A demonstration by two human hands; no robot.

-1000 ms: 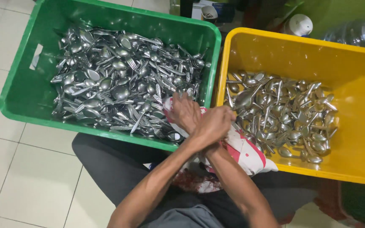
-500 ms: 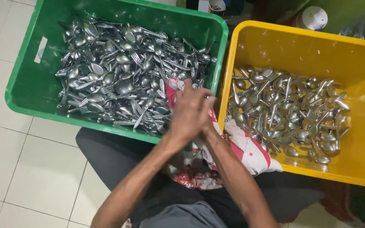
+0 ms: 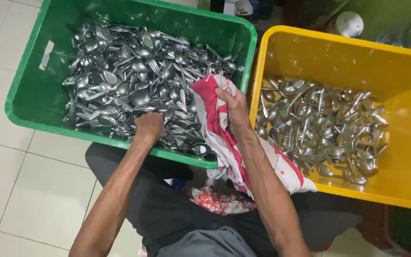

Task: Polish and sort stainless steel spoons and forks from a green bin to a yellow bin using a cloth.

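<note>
Steel cutlery (image 3: 134, 81) under your curled left hand (image 3: 149, 127) in the green crate (image 3: 29, 102), right hand (image 3: 234, 107) bunching the red-white cloth (image 3: 215, 119), ready for wiping.

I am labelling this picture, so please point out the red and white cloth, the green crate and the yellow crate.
red and white cloth (image 3: 213, 107): head view, on the bunched upper fold.
green crate (image 3: 29, 102): head view, on its left inner wall.
yellow crate (image 3: 338, 59): head view, on its far inner wall.
</note>
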